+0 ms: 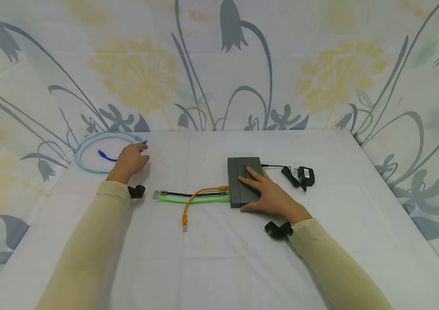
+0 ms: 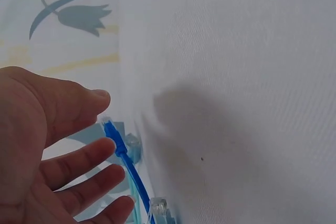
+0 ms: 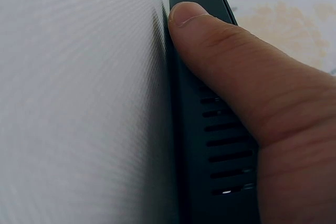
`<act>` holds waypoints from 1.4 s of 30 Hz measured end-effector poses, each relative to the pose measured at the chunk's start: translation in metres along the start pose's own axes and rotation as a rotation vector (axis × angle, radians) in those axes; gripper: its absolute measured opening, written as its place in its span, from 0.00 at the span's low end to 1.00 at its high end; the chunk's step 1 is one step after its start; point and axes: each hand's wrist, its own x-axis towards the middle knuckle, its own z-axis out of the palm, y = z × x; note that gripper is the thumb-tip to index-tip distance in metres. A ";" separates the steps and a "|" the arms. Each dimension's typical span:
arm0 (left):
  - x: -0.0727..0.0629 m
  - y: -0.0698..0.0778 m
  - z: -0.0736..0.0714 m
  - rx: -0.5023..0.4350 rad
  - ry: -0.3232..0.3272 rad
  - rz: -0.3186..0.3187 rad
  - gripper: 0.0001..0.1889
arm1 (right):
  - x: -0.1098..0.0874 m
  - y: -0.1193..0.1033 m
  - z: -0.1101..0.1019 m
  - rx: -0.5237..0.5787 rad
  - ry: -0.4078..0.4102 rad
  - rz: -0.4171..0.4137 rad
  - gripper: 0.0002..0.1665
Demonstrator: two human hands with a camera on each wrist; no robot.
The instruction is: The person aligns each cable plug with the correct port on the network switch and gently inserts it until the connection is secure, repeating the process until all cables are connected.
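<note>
My left hand (image 1: 129, 162) reaches over the far left of the table, by a blue network cable (image 2: 137, 177). In the left wrist view its thumb and fingers are apart, and the blue plug (image 2: 114, 135) shows between thumb tip and index fingertip. A light blue cable (image 1: 81, 148) loops around that spot. My right hand (image 1: 271, 196) rests on a dark grey network switch (image 1: 235, 165), its fingers spread over the top. The thumb (image 3: 210, 38) presses along the vented side. Orange (image 1: 203, 189), black (image 1: 188, 194) and green (image 1: 192, 201) cables run from the switch's left side.
A black power adapter (image 1: 306, 177) with a bundled cord (image 1: 290, 176) lies right of the switch and its thin lead runs to it. White cloth (image 1: 203, 267) covers the table. Flower-patterned cloth (image 1: 211, 64) stands behind and at both sides.
</note>
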 end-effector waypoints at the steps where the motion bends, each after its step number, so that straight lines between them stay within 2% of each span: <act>1: 0.001 -0.001 0.000 0.004 0.005 -0.005 0.26 | 0.000 0.000 0.000 -0.002 0.000 -0.002 0.56; 7: 0.005 -0.004 -0.006 0.034 0.032 -0.045 0.27 | 0.001 0.000 -0.002 -0.009 0.005 -0.002 0.56; 14: 0.009 -0.009 -0.008 0.034 -0.005 -0.085 0.29 | 0.000 0.000 -0.002 -0.013 0.010 -0.005 0.56; 27: 0.020 -0.020 -0.005 0.043 -0.025 -0.131 0.30 | -0.002 0.000 -0.001 -0.003 0.012 -0.003 0.56; 34: 0.023 -0.022 -0.005 0.040 -0.054 -0.122 0.30 | -0.004 -0.001 0.002 -0.002 0.023 -0.013 0.56; 42: 0.024 -0.020 -0.005 0.022 -0.053 -0.115 0.28 | -0.003 -0.002 0.000 0.008 0.013 -0.001 0.56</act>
